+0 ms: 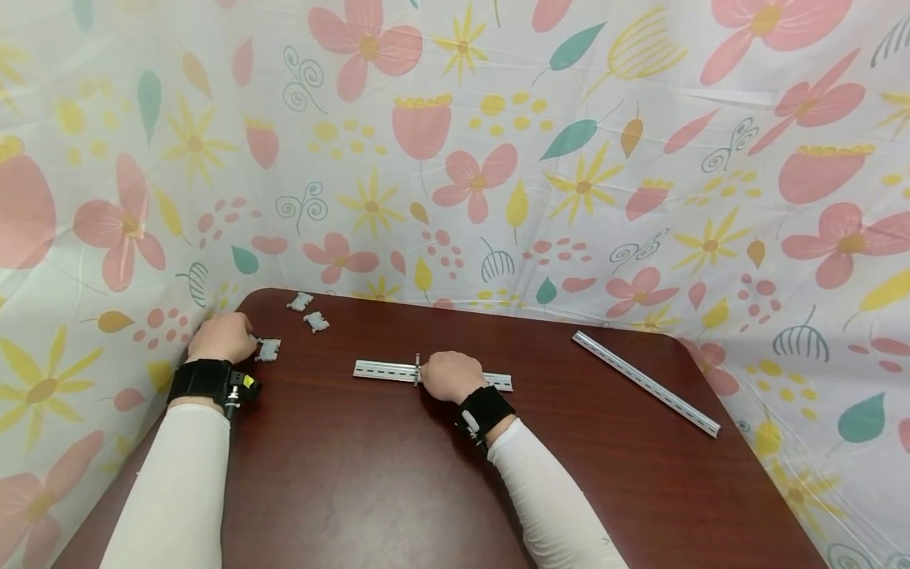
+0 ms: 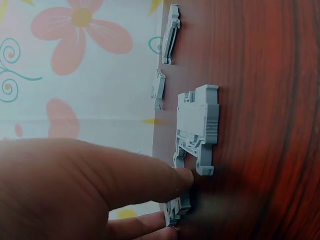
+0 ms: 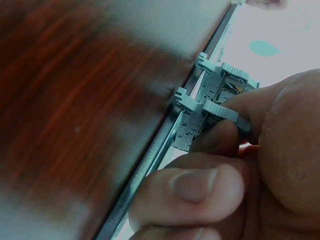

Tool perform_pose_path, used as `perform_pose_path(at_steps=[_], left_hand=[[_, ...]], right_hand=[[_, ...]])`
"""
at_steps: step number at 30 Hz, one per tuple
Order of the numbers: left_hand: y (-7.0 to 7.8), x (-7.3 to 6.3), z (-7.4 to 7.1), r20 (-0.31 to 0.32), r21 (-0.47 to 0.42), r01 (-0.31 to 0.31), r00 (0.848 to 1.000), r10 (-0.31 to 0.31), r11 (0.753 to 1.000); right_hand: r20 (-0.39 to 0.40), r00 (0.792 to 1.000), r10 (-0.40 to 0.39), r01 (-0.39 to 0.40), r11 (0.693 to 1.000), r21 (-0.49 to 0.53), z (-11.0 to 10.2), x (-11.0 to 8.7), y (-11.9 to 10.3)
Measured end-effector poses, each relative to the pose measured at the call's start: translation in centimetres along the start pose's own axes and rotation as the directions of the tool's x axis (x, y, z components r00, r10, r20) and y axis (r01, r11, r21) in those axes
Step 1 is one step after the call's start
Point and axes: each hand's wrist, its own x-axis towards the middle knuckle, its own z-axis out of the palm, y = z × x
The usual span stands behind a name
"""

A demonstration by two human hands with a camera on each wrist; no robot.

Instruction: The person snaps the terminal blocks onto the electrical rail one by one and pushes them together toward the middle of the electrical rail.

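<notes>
My left hand [image 1: 222, 338] is at the table's far left, its thumb and fingers pinching a grey terminal block [image 2: 176, 207] that is mostly hidden in the head view. Close beside it another grey terminal block [image 1: 268, 349] rests on the table. Near the middle, my right hand [image 1: 453, 376] is over a slotted metal DIN rail [image 1: 384, 370]. Between thumb and index finger it pinches a grey terminal block [image 3: 187, 125], set against the rail. A second terminal block [image 3: 212, 80] stands on the rail just beyond, roughly parallel to the held one.
Two more grey terminal blocks, one at the far edge [image 1: 300, 301] and one slightly nearer [image 1: 316, 321], lie at the back left. A longer slotted rail [image 1: 647, 383] lies slanted on the right. Flower-printed cloth [image 1: 469, 158] hangs behind and beside the brown table [image 1: 355, 474].
</notes>
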Motion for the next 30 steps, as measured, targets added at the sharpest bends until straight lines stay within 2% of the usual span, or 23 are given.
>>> perform_pose_path(at_steps=[8, 13, 17, 22, 26, 30], left_hand=[[-0.3, 0.2, 0.3, 0.004, -0.010, 0.044, 0.999, -0.044, 0.999], [-0.3, 0.3, 0.5, -0.009, -0.008, 0.048, 0.999, -0.048, 0.999], [-0.3, 0.4, 0.6, -0.017, -0.032, 0.031, 0.999, -0.032, 0.999], [-0.2, 0.6, 0.8, -0.068, -0.057, 0.001, 0.998, -0.005, 0.998], [0.1, 0.8, 1.0, -0.103, -0.082, -0.047, 0.994, 0.039, 0.996], [1.1, 1.2, 1.4, -0.118, -0.124, -0.114, 0.988, 0.100, 0.986]], right_hand=[[-0.001, 1.000, 0.008, -0.008, 1.000, -0.003, 0.1, 0.1, 0.1], [0.010, 1.000, 0.008, -0.008, 1.000, -0.002, 0.1, 0.2, 0.1], [0.012, 1.000, -0.015, 0.015, 1.000, -0.015, 0.5, 0.7, 0.5], [0.016, 1.000, 0.001, -0.001, 1.000, -0.011, 0.2, 0.3, 0.2], [0.004, 1.000, 0.005, -0.005, 1.000, -0.011, 0.1, 0.2, 0.1], [0.003, 1.000, 0.006, -0.006, 1.000, -0.013, 0.0, 0.0, -0.1]])
